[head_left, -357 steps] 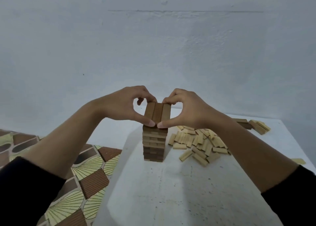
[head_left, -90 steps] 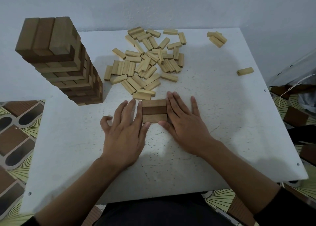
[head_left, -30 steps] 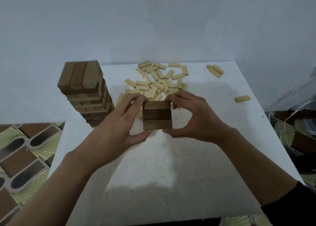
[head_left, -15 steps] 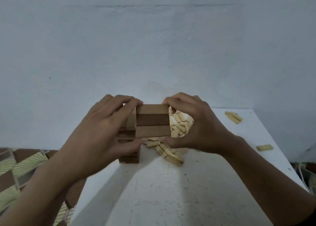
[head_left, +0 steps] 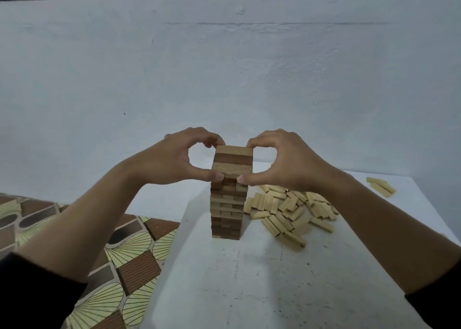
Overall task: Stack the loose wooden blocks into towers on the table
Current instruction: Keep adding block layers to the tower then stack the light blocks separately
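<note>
Both forearms reach forward out of black sleeves [head_left: 37, 293]. The left hand [head_left: 174, 160] and the right hand [head_left: 289, 160] are level and face each other. Each is curled into a ring, with the thumb at the near lower edge and the fingers over the far upper edge of a layer of three blocks [head_left: 233, 163], which they pinch between them.

Below the arms lies a speckled white table [head_left: 249, 291]. Under the left forearm is a floor [head_left: 124, 266] of brown and yellow patterned tiles. A pale blue wall [head_left: 224, 79] rises behind the hands.

The layer sits between the two hands at the top of the tower [head_left: 227, 209], which stands straight beneath them. Whether the layer rests fully on the tower cannot be told. Below and beyond the right hand a heap of loose blocks [head_left: 287, 211] lies just beside the tower. A few more blocks [head_left: 381, 185] lie well apart, beyond the right wrist.
</note>
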A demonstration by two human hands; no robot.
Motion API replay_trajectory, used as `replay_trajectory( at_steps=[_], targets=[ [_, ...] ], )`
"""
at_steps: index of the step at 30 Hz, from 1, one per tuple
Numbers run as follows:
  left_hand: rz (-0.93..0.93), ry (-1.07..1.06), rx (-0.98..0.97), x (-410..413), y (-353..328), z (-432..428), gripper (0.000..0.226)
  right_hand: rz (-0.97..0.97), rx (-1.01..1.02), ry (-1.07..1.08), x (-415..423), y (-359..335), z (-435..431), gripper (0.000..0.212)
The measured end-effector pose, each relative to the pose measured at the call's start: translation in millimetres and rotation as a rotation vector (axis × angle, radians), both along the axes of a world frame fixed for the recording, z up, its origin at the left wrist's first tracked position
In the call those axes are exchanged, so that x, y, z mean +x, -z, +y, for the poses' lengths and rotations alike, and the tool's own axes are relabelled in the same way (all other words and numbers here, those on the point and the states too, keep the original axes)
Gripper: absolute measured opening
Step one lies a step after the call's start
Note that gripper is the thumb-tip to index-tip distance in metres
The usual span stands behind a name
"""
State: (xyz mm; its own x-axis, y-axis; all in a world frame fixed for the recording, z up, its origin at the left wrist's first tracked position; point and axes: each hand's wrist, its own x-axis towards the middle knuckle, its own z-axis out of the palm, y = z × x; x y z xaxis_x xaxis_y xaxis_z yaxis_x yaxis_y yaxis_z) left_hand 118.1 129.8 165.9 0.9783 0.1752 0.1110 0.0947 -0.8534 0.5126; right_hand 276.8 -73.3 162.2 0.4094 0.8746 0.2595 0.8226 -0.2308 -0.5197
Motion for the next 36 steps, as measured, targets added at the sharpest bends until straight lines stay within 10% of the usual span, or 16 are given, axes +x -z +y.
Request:
replay_trajectory(
  at_steps=[36],
  targets=[
    [0.038, -0.031, -0.137, 11, 27, 13, 0.072, 0.075, -0.076, -0.006, 10, 19, 7, 0.058]
  ],
)
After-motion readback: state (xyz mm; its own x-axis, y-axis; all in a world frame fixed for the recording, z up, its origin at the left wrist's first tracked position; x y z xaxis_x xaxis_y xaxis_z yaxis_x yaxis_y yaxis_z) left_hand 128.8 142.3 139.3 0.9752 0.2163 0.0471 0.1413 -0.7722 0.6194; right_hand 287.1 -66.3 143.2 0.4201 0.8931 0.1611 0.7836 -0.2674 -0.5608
